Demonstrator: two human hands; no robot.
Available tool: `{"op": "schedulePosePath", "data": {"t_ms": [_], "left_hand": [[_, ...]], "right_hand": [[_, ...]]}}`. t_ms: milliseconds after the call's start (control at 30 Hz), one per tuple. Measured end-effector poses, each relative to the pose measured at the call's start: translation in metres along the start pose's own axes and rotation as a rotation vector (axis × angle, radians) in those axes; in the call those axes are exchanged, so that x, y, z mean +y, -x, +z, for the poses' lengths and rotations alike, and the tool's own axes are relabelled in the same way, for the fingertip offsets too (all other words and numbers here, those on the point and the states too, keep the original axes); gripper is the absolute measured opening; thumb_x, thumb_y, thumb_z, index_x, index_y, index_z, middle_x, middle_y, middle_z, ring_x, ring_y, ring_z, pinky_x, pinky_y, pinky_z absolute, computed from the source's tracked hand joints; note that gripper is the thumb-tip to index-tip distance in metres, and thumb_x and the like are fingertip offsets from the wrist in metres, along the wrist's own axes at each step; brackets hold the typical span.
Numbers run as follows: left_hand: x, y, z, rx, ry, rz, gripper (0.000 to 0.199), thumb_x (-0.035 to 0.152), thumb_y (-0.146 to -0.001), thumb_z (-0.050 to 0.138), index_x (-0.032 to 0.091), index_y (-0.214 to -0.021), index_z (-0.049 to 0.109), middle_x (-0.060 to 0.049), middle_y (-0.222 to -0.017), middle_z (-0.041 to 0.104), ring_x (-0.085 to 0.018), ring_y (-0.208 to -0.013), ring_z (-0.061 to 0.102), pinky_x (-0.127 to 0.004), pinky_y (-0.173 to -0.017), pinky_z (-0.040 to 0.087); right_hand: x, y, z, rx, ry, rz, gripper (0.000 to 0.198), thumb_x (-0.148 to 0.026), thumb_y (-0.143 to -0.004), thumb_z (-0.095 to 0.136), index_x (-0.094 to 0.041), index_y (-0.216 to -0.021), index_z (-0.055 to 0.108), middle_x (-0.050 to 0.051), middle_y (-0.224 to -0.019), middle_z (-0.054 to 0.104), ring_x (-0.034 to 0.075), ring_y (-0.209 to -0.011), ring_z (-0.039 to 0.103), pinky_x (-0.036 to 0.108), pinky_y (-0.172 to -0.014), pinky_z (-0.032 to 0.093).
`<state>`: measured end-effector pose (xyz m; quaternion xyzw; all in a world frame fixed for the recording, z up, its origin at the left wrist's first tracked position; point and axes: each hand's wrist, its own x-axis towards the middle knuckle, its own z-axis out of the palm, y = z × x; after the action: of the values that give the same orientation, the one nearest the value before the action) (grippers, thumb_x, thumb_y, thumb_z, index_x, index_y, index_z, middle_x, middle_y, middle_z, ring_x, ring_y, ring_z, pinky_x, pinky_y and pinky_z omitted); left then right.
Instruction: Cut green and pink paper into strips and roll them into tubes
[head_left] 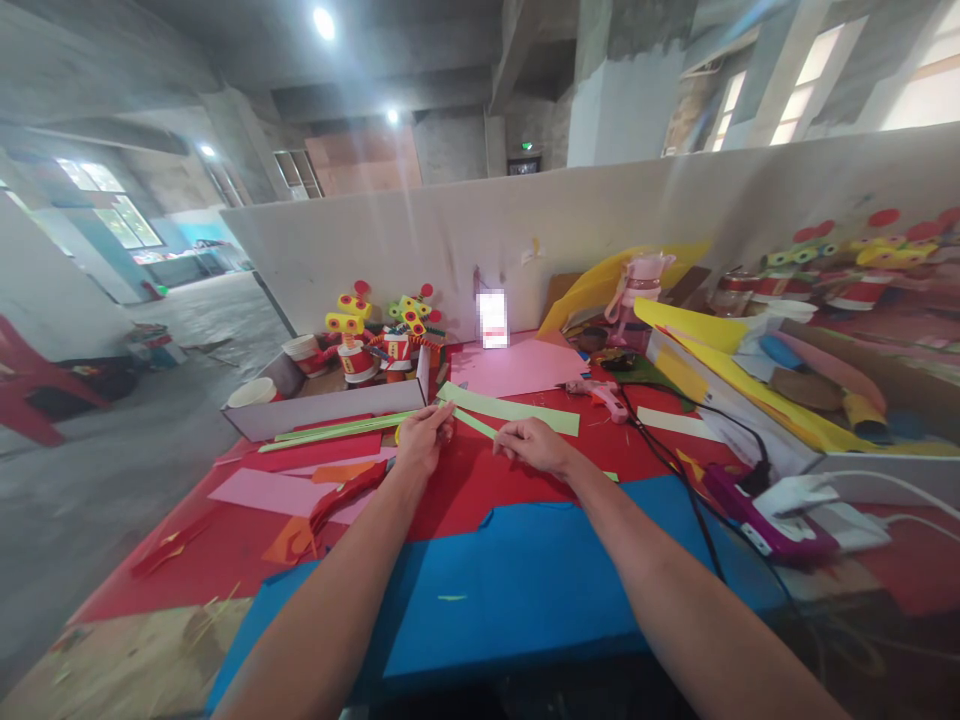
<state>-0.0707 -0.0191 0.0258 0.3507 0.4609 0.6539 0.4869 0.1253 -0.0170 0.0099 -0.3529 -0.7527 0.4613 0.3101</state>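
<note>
A narrow light-green paper strip (474, 424) spans the space between my two hands. My left hand (421, 440) pinches its left end. Closed around the other end is my right hand (531, 444). A wider light-green paper piece (517, 408) lies just behind the hands. To the left, several thin green strips (337, 430) rest along the front of a white box (330, 408). Something yellow shows beside my left hand, mostly hidden by it. Pink paper (277, 494) and orange paper scraps (296, 538) lie left of my left forearm.
Two paper-cup figures (357, 350) stand in the box. A pink glue gun (598, 396) lies behind my right hand, its black cable trailing right. A purple power strip (772, 520) and a box of paper scraps (750, 420) are at right. Blue paper (510, 580) covers the near edge.
</note>
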Motion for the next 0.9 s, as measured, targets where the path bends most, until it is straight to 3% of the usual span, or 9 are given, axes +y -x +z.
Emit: {"op": "schedulePosePath", "data": {"t_ms": [167,267,333,400,467,633,767,900], "left_hand": [[0.007,-0.013,-0.016,0.123,0.036,0.073,0.032,0.03,-0.041,0.087,0.012,-0.057,0.066,0.002,-0.049,0.055,-0.004,-0.042,0.044,-0.018,-0.04,0.034],[0.013,-0.016,-0.022,0.205,0.045,0.124,0.032,0.029,-0.042,0.087,0.012,-0.057,0.065,0.002,-0.05,0.056,-0.005,-0.044,0.046,-0.017,-0.042,0.035],[0.012,-0.011,-0.017,0.083,0.015,0.096,0.034,0.03,-0.045,0.086,0.012,-0.066,0.068,0.001,-0.054,0.059,-0.005,-0.046,0.048,-0.017,-0.045,0.038],[0.007,-0.002,-0.004,-0.12,-0.029,-0.002,0.038,0.032,-0.049,0.086,0.013,-0.077,0.07,0.0,-0.062,0.064,-0.006,-0.047,0.05,-0.018,-0.047,0.04],[0.0,0.008,0.008,-0.246,-0.087,-0.042,0.034,0.034,-0.051,0.086,0.013,-0.071,0.067,0.0,-0.061,0.063,-0.005,-0.046,0.049,-0.018,-0.046,0.039],[-0.009,0.017,0.016,-0.147,-0.186,0.031,0.034,0.036,-0.05,0.086,0.014,-0.055,0.061,0.002,-0.049,0.057,-0.007,-0.043,0.047,-0.02,-0.045,0.035],[-0.014,0.022,0.018,-0.224,-0.367,0.054,0.033,0.041,-0.056,0.082,0.014,-0.05,0.064,-0.002,-0.046,0.059,-0.009,-0.044,0.047,-0.022,-0.047,0.034],[-0.023,0.023,0.023,-0.251,-0.327,0.071,0.035,0.042,-0.059,0.08,0.015,-0.045,0.063,-0.001,-0.043,0.056,-0.009,-0.044,0.044,-0.022,-0.047,0.033]], "right_hand": [[-0.002,0.001,-0.004,0.009,0.011,0.005,0.032,-0.036,-0.085,0.049,-0.014,-0.071,0.067,-0.001,-0.055,0.055,0.009,-0.045,0.051,0.019,-0.045,0.036],[-0.002,0.003,-0.008,0.093,-0.017,0.055,0.031,-0.034,-0.085,0.048,-0.014,-0.069,0.066,-0.001,-0.054,0.053,0.008,-0.043,0.049,0.018,-0.042,0.033],[-0.003,0.003,-0.01,0.155,-0.035,0.071,0.031,-0.035,-0.085,0.047,-0.015,-0.07,0.065,-0.002,-0.055,0.052,0.007,-0.042,0.045,0.018,-0.04,0.031],[-0.003,0.002,-0.009,0.168,-0.027,0.063,0.032,-0.035,-0.086,0.046,-0.015,-0.072,0.066,-0.002,-0.057,0.053,0.007,-0.042,0.043,0.018,-0.04,0.031],[-0.003,0.002,-0.008,0.146,0.006,0.052,0.031,-0.034,-0.087,0.046,-0.015,-0.072,0.066,-0.002,-0.057,0.054,0.007,-0.043,0.044,0.018,-0.041,0.032],[-0.004,0.003,-0.004,0.09,0.039,0.092,0.027,-0.031,-0.087,0.048,-0.016,-0.074,0.065,-0.001,-0.059,0.059,0.009,-0.046,0.051,0.018,-0.044,0.036],[-0.007,0.003,-0.001,0.095,0.136,-0.011,0.027,-0.031,-0.09,0.049,-0.017,-0.072,0.063,0.0,-0.063,0.063,0.01,-0.052,0.055,0.019,-0.05,0.038],[-0.008,0.002,-0.001,0.14,0.267,-0.06,0.029,-0.025,-0.091,0.048,-0.017,-0.065,0.059,0.0,-0.063,0.063,0.01,-0.055,0.055,0.02,-0.055,0.037]]}}
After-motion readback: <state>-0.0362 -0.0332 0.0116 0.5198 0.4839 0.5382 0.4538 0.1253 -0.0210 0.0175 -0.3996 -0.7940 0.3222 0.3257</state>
